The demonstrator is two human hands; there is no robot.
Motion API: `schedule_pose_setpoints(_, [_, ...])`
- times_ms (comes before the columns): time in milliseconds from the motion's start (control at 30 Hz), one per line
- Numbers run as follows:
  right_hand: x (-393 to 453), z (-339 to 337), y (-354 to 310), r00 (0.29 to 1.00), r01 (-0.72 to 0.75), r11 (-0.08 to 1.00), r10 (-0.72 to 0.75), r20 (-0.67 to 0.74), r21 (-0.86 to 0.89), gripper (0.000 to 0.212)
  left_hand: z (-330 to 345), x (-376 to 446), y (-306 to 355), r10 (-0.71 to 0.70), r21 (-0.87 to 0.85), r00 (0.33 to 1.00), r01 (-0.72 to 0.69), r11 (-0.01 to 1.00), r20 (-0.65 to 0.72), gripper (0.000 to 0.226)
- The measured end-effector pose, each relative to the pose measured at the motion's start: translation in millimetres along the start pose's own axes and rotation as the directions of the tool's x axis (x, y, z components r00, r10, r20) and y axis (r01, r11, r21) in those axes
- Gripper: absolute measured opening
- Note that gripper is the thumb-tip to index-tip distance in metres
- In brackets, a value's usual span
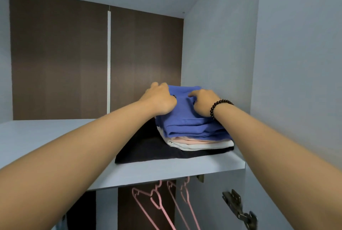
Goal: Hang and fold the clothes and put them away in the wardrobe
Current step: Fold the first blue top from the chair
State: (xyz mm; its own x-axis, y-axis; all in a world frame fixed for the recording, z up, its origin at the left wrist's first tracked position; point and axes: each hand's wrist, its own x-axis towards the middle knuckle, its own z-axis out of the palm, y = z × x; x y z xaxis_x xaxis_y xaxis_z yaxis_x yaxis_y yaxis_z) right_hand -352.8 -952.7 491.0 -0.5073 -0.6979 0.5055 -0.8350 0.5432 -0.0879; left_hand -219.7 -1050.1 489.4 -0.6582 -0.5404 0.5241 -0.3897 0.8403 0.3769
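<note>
While I watch the head view, my left hand (160, 98) and right hand (202, 102) curl onto the folded blue garment (192, 124), gripping it atop the stack on the wardrobe shelf (166, 172), likely to seat it squarely.

Two hands (159, 98) (202, 101), one bracelet (219, 106), four folded garments (192, 128) stacked on one shelf (166, 172), three pink hangers (157, 204), three hinges (238, 207).
</note>
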Motion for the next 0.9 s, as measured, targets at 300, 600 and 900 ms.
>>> schedule_pose_setpoints(300, [38.4,59.8,13.9,0.963,-0.070,0.992,0.040,0.268,0.102,0.051,64.6,59.5,-16.8,0.009,0.220,0.912,-0.108,0.969,0.410,0.049])
schedule_pose_setpoints(600, [58.9,78.2,10.4,0.931,-0.146,0.975,0.079,0.355,0.166,0.047,85.9,70.2,-33.7,-0.073,0.300,0.946,-0.026,0.954,0.316,0.062])
schedule_pose_setpoints(900, [17.4,32.2,4.7,0.998,-0.056,0.993,0.051,0.047,0.104,0.044,42.6,36.8,-17.3,-0.005,0.164,0.986,-0.023,0.986,0.164,0.016])
